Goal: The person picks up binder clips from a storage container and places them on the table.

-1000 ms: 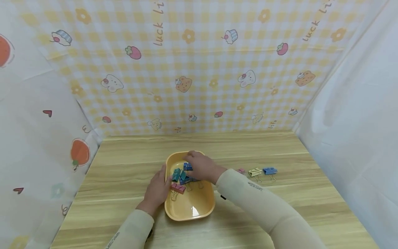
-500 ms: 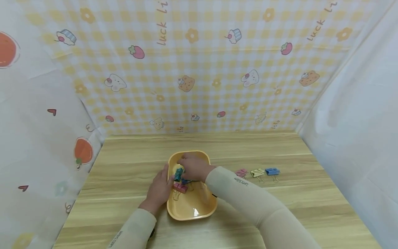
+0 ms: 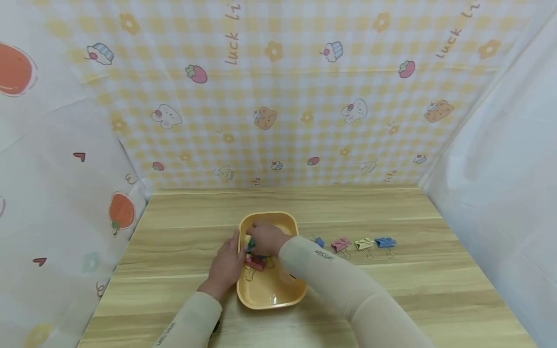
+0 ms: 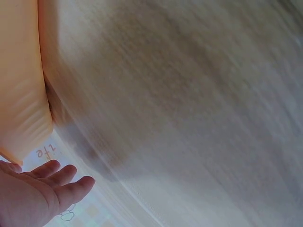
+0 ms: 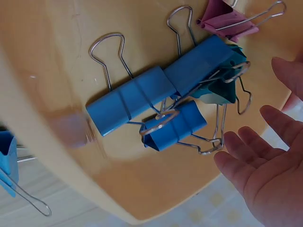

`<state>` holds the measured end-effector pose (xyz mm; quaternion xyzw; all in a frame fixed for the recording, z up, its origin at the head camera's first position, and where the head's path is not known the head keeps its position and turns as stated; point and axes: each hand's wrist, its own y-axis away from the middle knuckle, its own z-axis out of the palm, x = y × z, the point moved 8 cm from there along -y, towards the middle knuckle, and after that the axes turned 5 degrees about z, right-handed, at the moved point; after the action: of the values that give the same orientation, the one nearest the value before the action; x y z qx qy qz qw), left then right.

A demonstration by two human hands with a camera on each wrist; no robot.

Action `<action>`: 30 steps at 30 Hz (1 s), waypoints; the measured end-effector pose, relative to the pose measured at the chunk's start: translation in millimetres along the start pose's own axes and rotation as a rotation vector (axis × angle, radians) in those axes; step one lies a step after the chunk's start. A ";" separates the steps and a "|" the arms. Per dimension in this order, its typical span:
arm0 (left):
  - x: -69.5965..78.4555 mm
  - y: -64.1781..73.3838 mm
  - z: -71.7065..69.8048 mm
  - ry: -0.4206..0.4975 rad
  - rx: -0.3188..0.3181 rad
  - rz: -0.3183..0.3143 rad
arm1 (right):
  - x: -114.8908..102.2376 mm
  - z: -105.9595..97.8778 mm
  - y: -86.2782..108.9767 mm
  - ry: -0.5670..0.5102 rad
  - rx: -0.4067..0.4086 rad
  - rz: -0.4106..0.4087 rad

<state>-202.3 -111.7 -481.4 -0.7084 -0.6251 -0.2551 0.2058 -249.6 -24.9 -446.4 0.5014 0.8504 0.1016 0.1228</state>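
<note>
"White printed fabric point(image 3: 69, 212) hangs beside the left edge of the wood-grain table point(image 3: 183, 227). What comes next, going right?"

"Broad strip of tabletop, then the left sleeve point(image 3: 191, 316) and the left hand point(image 3: 226, 265), laid along the outside of the yellow-orange plastic tray point(image 3: 271, 290), thumb up at the rim. Its fingers are extended and slightly apart."

"How much room around that tray?"

"It sits a little left of the table's middle. Wood shows beyond the far rim, back to the yellow gingham cloth point(image 3: 287, 135), and more in front of the near rim. Inside, the clips are grouped toward the far half, while the near half shows its shiny floor."

"Which clips?"

"By the left wall, a teal binder clip point(image 3: 251, 245) and a pink binder clip point(image 3: 256, 264); bunched against the teal one, three blue binder clips point(image 5: 131, 100), wire handles overlapping."

"And the right hand point(image 3: 266, 239)?"

"Inside the far half, over the clips, fingers loosely bent, thumb held well apart from them. One fingertip is close to a wire loop; I can't tell from this angle whether they touch."

"Past the right rim?"

"The right sleeve point(image 3: 348, 295) crosses that rim. Behind it stretches a row: a partly hidden blue clip point(image 3: 319, 242), a rose clip point(image 3: 341, 245), a pale yellow clip point(image 3: 364, 244) and a lighter blue clip point(image 3: 385, 242). A wide stretch of wood separates the last from plain white fabric point(image 3: 500, 159)."
</note>
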 end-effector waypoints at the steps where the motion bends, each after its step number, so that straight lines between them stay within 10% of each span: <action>1: 0.0 0.1 0.2 0.002 -0.001 0.001 | 0.1 2.0 -1.8 0.006 -0.003 0.003; 30: 2.5 -1.3 -2.8 0.007 0.045 0.004 | -7.2 27.2 -21.0 0.119 -0.069 0.059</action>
<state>-203.6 -111.4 -477.7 -0.7040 -0.6284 -0.2431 0.2244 -255.1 -39.8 -477.7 0.5150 0.8370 0.1640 0.0860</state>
